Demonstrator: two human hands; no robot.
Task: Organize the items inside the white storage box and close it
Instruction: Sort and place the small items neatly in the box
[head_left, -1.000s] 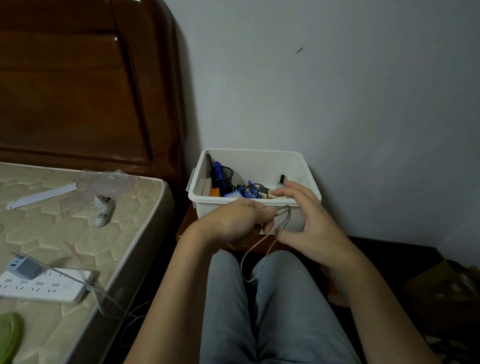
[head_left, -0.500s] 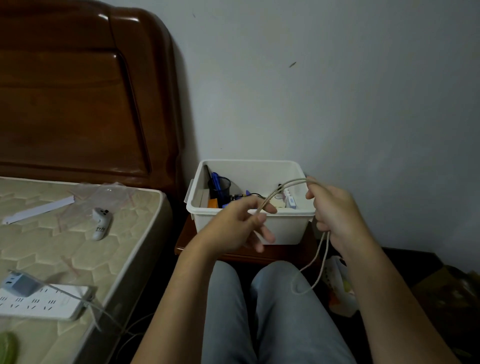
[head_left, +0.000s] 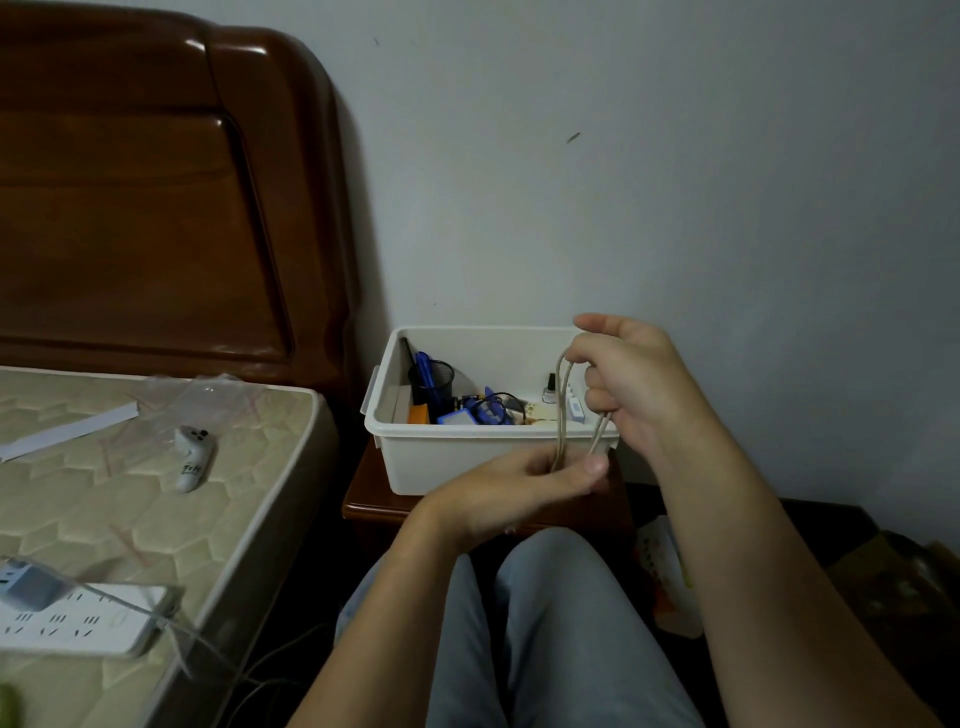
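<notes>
1. Two hands are working in front of an open white storage box (head_left: 441, 460), which is sitting on a dark wooden nightstand (head_left: 374, 501) between a mattress (head_left: 130, 499) and the wall.
2. Held higher, the right hand (head_left: 631, 387) is curling its fingers closed around the top of a looped beige cord (head_left: 562, 410), just at the box's right end.
3. Lower down, the left hand (head_left: 519, 488) is pinching the bottom of the same cord between thumb and fingers, in front of the box's near wall.
4. Several strands of the cord are running nearly upright between the two hands, pulled fairly straight.
5. Inside the box, a black mesh cup (head_left: 432, 376) holding blue pens is standing at the left, with an orange item (head_left: 418, 414) beside it, a blue gadget with dark wires (head_left: 475, 410) in the middle, and a small dark-capped bottle (head_left: 549, 388) toward the right.
6. On the mattress, a small white device (head_left: 191, 457) is lying near a clear plastic bag (head_left: 208, 397), a white paper strip (head_left: 67, 430) is resting farther left, and a white power strip (head_left: 78, 618) with a plugged-in adapter is sitting near the lower edge.
7. Legs in light grey trousers (head_left: 545, 639) are showing below the hands.
</notes>
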